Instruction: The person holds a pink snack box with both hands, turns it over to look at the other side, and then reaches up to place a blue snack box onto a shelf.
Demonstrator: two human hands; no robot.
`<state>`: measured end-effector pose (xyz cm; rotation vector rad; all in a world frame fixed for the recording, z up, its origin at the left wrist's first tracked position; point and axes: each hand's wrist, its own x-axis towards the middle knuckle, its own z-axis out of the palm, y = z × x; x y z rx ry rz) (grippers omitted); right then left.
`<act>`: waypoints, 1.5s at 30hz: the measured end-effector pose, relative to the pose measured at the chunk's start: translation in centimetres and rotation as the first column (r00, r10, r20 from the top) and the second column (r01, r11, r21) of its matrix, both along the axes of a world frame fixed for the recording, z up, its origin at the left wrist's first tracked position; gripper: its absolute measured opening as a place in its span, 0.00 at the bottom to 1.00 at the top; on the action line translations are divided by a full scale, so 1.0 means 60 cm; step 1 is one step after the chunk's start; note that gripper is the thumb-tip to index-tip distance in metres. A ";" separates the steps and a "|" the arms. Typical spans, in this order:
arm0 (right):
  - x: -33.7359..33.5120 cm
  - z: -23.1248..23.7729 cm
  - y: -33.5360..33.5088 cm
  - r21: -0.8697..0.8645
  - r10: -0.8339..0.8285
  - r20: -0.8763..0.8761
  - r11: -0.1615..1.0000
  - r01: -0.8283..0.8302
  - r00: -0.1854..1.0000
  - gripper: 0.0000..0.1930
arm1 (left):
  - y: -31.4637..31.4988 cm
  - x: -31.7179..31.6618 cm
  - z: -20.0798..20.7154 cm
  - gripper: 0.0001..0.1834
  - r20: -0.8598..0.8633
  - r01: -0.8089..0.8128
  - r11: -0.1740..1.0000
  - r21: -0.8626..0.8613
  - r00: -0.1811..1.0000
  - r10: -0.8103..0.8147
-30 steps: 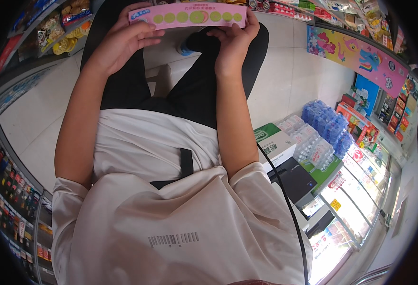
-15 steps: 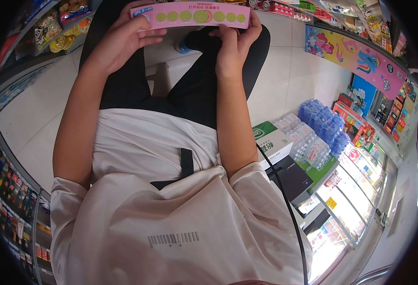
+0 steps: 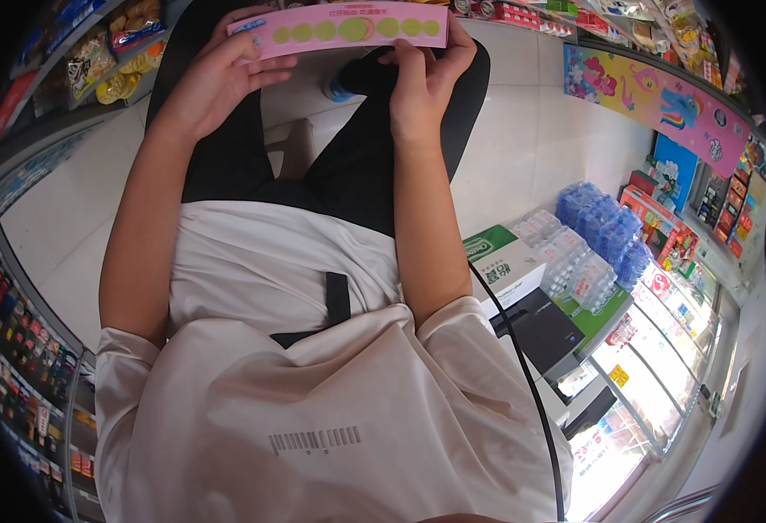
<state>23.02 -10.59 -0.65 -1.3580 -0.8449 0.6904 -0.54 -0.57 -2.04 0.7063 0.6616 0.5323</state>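
Note:
A long pink printed strip (image 3: pixel 348 30) with a row of green round pictures is held up in front of my knees, near the top edge of the view. I cannot tell whether it is flat card or the side of a box. My left hand (image 3: pixel 224 74) grips its left end, the thumb on the near face and other fingers stretched beneath it. The right end is held by my right hand (image 3: pixel 422 87), thumb against the lower edge and fingers wrapped round the end. The strip tilts slightly, its right end a little higher.
Snack shelves (image 3: pixel 95 57) stand at the upper left, with packed racks (image 3: pixel 26 375) down the left side. On the right are a white and green carton (image 3: pixel 505 266), wrapped clear bottles (image 3: pixel 579 270), blue bottle packs (image 3: pixel 605 227) and a glass display case (image 3: pixel 653 349). A black cable (image 3: pixel 522 366) hangs beside my right arm.
The pink strip has shifted slightly left, and its face has turned a little. Both hands keep hold of it. The shop background has shifted slightly to the right.

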 end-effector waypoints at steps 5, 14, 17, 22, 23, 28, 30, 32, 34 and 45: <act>-0.002 0.013 -0.009 -0.031 -0.047 -0.034 0.998 0.046 0.998 0.23 | -0.008 0.008 0.006 0.29 -0.019 -0.019 1.000 -0.016 1.000 0.019; 0.010 0.010 -0.017 0.008 -0.052 -0.035 0.999 0.053 0.998 0.17 | -0.011 0.016 0.009 0.30 -0.051 -0.029 1.000 -0.012 0.998 0.028; 0.012 0.012 -0.019 0.003 -0.047 -0.012 0.999 0.047 0.999 0.17 | -0.011 0.018 0.007 0.30 -0.051 -0.027 1.000 -0.015 0.998 0.026; 0.013 0.010 -0.019 -0.015 -0.054 -0.010 0.998 0.054 0.998 0.16 | -0.012 0.018 0.010 0.29 -0.064 -0.032 0.999 -0.022 0.997 0.030; 0.013 0.008 -0.019 -0.018 -0.052 -0.009 0.998 0.052 0.999 0.16 | -0.012 0.017 0.007 0.29 -0.062 -0.034 0.999 -0.029 0.998 0.032; 0.010 0.008 -0.016 -0.040 -0.077 -0.028 0.996 0.076 0.997 0.16 | -0.008 0.011 0.002 0.29 -0.045 -0.038 0.999 -0.036 0.998 0.037; 0.009 0.007 -0.014 -0.042 -0.078 -0.027 0.996 0.077 0.997 0.16 | -0.008 0.009 0.004 0.29 -0.038 -0.029 0.999 -0.030 0.999 0.027; 0.020 -0.018 -0.010 -0.043 -0.081 -0.026 0.996 0.080 0.996 0.17 | -0.008 0.009 0.004 0.29 -0.037 -0.030 0.999 -0.026 0.999 0.029; 0.045 -0.066 0.004 0.370 -0.042 0.386 0.922 -0.114 0.921 0.17 | -0.008 0.012 0.006 0.29 -0.035 -0.027 0.999 -0.022 0.999 0.026; 0.010 0.000 -0.007 -0.034 -0.071 -0.002 0.997 0.071 0.997 0.18 | -0.003 0.009 0.005 0.29 -0.038 -0.036 0.998 -0.060 0.999 0.034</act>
